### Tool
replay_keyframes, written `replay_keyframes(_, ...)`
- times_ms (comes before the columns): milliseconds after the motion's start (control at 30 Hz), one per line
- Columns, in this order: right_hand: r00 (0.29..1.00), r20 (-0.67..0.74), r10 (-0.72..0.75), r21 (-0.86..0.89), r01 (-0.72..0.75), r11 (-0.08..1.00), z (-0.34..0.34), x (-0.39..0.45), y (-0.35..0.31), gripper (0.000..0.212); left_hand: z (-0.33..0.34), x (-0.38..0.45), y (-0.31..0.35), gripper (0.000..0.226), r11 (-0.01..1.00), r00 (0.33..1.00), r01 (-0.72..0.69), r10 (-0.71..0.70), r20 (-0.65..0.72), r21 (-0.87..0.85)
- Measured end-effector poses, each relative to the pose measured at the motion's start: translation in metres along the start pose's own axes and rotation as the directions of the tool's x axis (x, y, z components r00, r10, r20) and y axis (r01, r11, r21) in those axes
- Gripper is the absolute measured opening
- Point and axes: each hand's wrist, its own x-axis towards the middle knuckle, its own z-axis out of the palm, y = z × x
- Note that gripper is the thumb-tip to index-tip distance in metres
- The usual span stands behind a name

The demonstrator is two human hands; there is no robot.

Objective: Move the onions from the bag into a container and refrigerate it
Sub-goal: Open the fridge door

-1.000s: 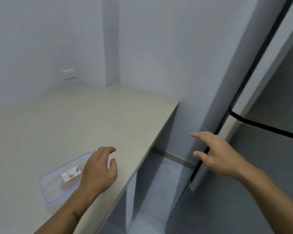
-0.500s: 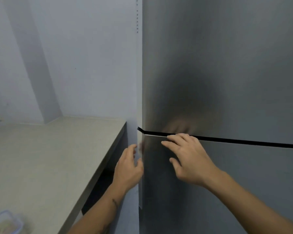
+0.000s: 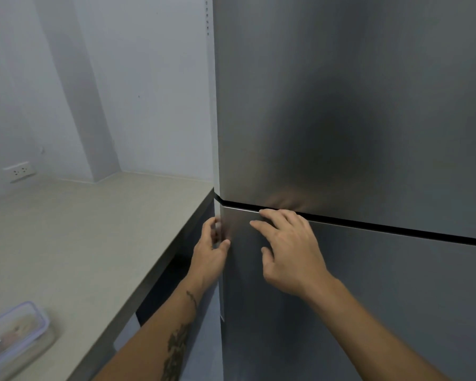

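Observation:
A tall steel refrigerator (image 3: 355, 119) fills the right of the view, both doors closed, a dark gap between the upper and lower door. My left hand (image 3: 210, 251) curls around the left edge of the lower door (image 3: 382, 298), fingers hooked behind it and thumb on the front. My right hand (image 3: 289, 248) lies flat on the lower door's top left corner, fingers spread. The clear lidded container (image 3: 14, 339) with a purple rim and a white label sits on the counter at the bottom left, its contents blurred.
The beige counter (image 3: 88, 243) runs along the left, its dark edge next to the refrigerator's side. A wall socket (image 3: 19, 171) sits above the counter's far left. A pale wall and a pillar stand behind.
The view has swung from the counter to the refrigerator front. My left hand left the container and took hold of the lower door's edge. My right hand came to rest flat on that door.

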Motion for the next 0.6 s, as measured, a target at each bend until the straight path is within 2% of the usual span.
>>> replay_keyframes(133,0.999,0.026,0.018,-0.004,-0.018,1.0,-0.006,-0.002,-0.008,0.059,-0.006,-0.003,0.008,0.051,1.0,0.999,0.023,-0.022,0.034,-0.014)
replay_keyframes(300,0.998,0.049,0.05,0.028,-0.051,0.998,-0.025,-0.017,-0.031,0.061,-0.025,-0.042,0.012,0.053,0.998,0.996,-0.051,0.048,0.075,0.046)
replay_keyframes(433,0.972,0.153,0.177,0.206,-0.207,0.956,-0.053,-0.019,-0.051,0.06,-0.042,-0.096,0.004,0.042,0.995,0.993,-0.094,0.093,0.068,0.019)
replay_keyframes(533,0.93,0.252,0.267,0.417,-0.353,0.838,-0.07,-0.011,-0.063,0.052,-0.064,-0.131,-0.002,0.031,0.997,0.993,-0.062,0.066,0.101,-0.044)
replay_keyframes(600,0.911,0.267,0.315,0.467,-0.409,0.784,-0.072,-0.01,-0.073,0.045,-0.079,-0.147,-0.002,0.025,0.995,0.982,-0.058,0.071,0.173,-0.078)
